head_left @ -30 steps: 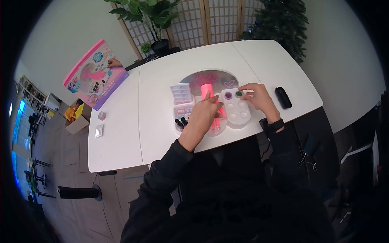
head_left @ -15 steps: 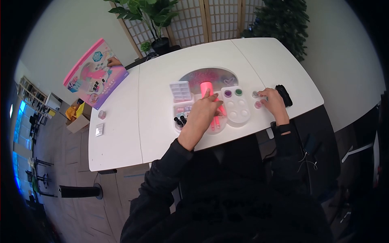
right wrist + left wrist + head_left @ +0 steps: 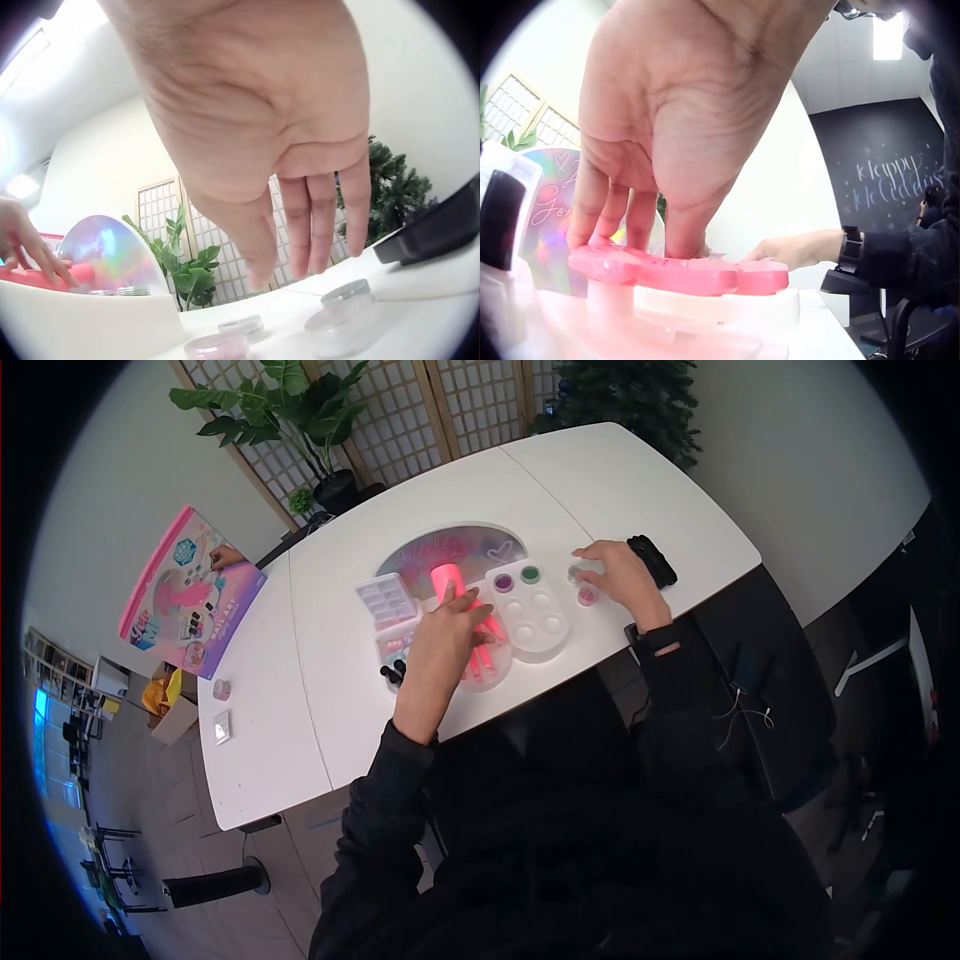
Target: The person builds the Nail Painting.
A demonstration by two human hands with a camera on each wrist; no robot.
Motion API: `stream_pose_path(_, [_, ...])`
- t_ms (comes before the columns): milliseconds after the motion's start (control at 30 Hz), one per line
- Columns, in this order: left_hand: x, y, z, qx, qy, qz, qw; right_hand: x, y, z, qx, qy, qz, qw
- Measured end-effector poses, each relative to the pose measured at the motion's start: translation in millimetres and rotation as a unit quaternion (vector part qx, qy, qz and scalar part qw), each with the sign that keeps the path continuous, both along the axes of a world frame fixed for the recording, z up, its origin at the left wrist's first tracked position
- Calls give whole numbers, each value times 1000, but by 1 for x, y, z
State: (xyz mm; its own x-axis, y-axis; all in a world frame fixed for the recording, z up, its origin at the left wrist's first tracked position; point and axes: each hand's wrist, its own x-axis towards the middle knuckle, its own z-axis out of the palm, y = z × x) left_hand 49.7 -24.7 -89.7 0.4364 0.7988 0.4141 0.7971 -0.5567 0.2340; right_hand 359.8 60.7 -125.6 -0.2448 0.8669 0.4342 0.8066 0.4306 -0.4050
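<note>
My left hand [image 3: 437,655] rests with extended fingers on a bright pink hand-shaped piece [image 3: 682,274], which lies over a round clear-pink base in the head view. Beside it, a white tray [image 3: 538,643] with round wells holds a purple pot [image 3: 503,582] and a green pot [image 3: 530,574]. Over small loose pots right of the tray hovers my right hand [image 3: 625,582], fingers extended and holding nothing. Beneath it in the right wrist view are a pink pot [image 3: 217,348] and clear, grey-lidded pots [image 3: 341,322].
Behind the pieces stands a shiny arched panel [image 3: 445,550]. A lidded compartment box [image 3: 387,600] and black-capped bottles [image 3: 394,672] are at the left. A black case [image 3: 652,561] lies right of my right hand. A pink box [image 3: 190,595] stands at the table's left.
My right hand has left the green pot in the tray and moved right to the loose pots. The left hand stays on the pink piece. The head view has shifted.
</note>
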Motion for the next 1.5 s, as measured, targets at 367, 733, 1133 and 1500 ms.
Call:
stream_pose_path(367, [1, -2, 5, -7, 6, 2, 1000, -53, -17, 39, -7, 97, 33, 995])
stream_pose_path(733, [1, -1, 6, 17, 4, -8, 1000, -103, -31, 9, -22, 125, 136, 982])
stream_pose_path(1133, [-2, 2, -2, 18, -5, -6, 1000, -58, -32, 22, -89, 149, 28, 984])
stream_pose_path(1500, [-1, 1, -2, 6, 4, 4, 1000, -4, -12, 0, -14, 29, -141, 990])
